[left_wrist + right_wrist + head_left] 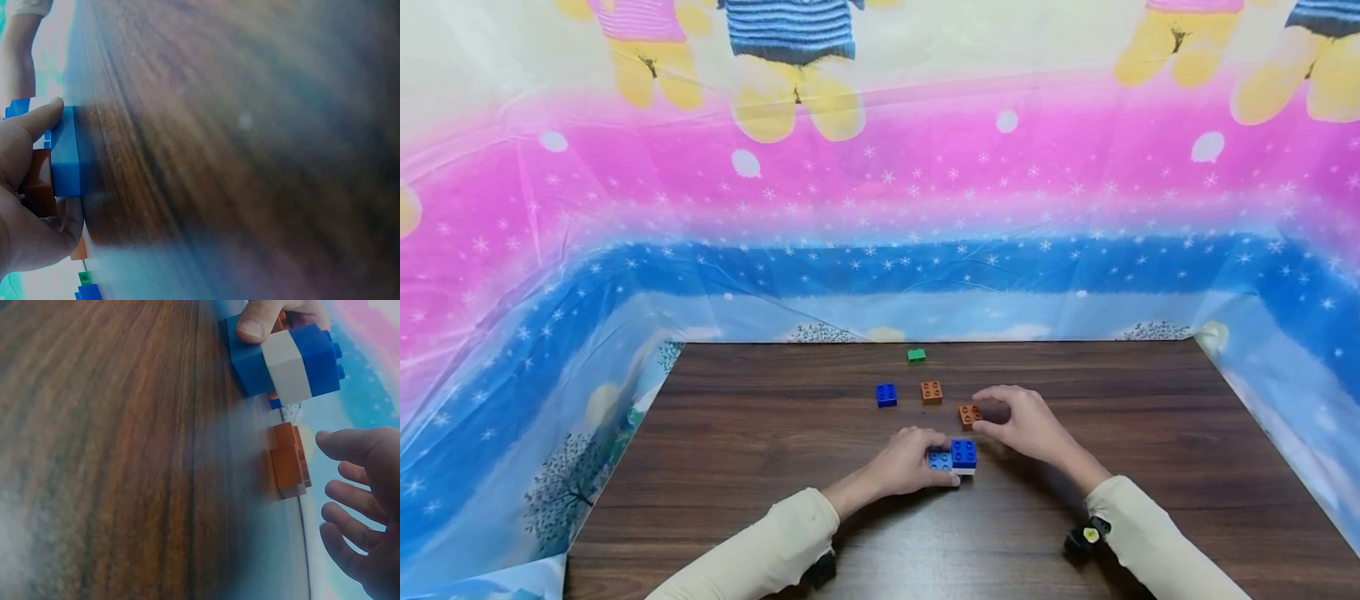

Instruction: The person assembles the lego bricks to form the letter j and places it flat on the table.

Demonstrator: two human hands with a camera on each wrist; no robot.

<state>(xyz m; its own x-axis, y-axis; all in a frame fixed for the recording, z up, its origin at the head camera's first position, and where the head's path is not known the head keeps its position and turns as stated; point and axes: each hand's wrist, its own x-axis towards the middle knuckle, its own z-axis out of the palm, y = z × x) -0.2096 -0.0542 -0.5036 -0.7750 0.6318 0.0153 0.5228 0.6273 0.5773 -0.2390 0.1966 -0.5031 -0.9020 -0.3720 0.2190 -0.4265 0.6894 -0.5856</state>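
My left hand (pixel 910 462) grips a small stack of toy building bricks low over the table. The stack has a light blue brick (pixel 250 369) at its base, a white brick (pixel 286 367) on that and a dark blue brick (pixel 963 452) on top. Beside the palm, a brown-orange brick (pixel 40 184) sits on the light blue one, mostly covered by the hand in the head view. Thumb and fingers of my right hand (pixel 1026 423) are spread around an orange brick (pixel 969 417) on the table; in the right wrist view its thumb tip stands apart from the brick.
Behind the hands, another orange brick (pixel 931 392), a dark blue brick (pixel 886 395) and a green brick (pixel 916 356) lie on the dark wooden table (pixel 760 417). A printed cloth (pixel 880 267) hangs around the table's back and sides.
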